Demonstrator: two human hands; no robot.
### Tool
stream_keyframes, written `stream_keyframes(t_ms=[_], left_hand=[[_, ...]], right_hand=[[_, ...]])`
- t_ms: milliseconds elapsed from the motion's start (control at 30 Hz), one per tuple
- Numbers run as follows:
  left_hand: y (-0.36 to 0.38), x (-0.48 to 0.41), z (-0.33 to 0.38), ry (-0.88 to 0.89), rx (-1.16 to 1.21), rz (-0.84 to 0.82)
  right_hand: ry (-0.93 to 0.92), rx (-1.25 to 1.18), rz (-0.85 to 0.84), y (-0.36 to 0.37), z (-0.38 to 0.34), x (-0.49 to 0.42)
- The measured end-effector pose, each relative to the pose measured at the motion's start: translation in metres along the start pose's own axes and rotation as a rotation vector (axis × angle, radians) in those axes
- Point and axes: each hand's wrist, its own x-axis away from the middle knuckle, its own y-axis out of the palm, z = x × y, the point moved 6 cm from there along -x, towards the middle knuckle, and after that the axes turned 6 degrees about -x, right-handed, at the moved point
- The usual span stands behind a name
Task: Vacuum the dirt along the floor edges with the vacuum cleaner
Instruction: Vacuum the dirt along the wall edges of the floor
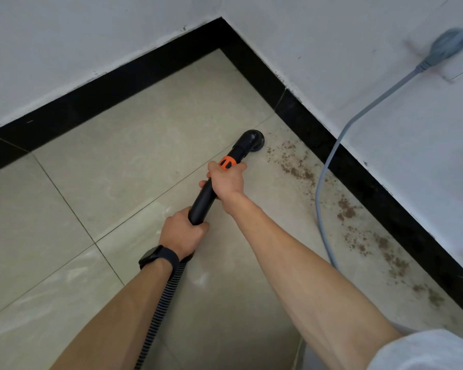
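Two-handed grip on the wand (204, 196): left hand (183, 232) clenched round the rear end by the hose (169, 292), right hand (228, 180) wrapped below the orange collar (227, 162). Nozzle (252, 141) seemingly down on tile, just short of the dirt (294, 166) along the skirting (305, 114). Rigid, light-looking; probably steers best from that forward hold.

Black wristwatch (155, 256) on left wrist; pale right sleeve (428, 351).

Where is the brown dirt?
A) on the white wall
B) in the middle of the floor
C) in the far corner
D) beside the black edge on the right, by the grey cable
D: the brown dirt lies scattered along the black skirting on the right, beside the grey cable, starting next to the vacuum nozzle.
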Motion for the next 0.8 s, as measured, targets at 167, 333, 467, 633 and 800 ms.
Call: stream_keyframes(t_ms=[167,333,467,633,800], left_hand=[[0.005,-0.009,0.014,0.021,-0.007,-0.006],[0.013,-0.017,0.028,0.027,0.007,-0.028],[0.018,-0.024,0.039,0.031,0.017,-0.033],[0.024,-0.031,0.056,0.046,0.029,-0.047],[0.029,-0.037,0.070,0.074,0.024,-0.066]], right_hand=[[0.007,-0.002,0.011,-0.011,-0.010,-0.009],[0.008,-0.013,0.030,-0.021,-0.020,-0.019],[0.006,-0.005,0.051,-0.028,-0.029,-0.029],[0.005,-0.003,0.070,-0.038,-0.039,-0.040],[-0.008,-0.012,0.096,-0.052,-0.046,-0.049]])
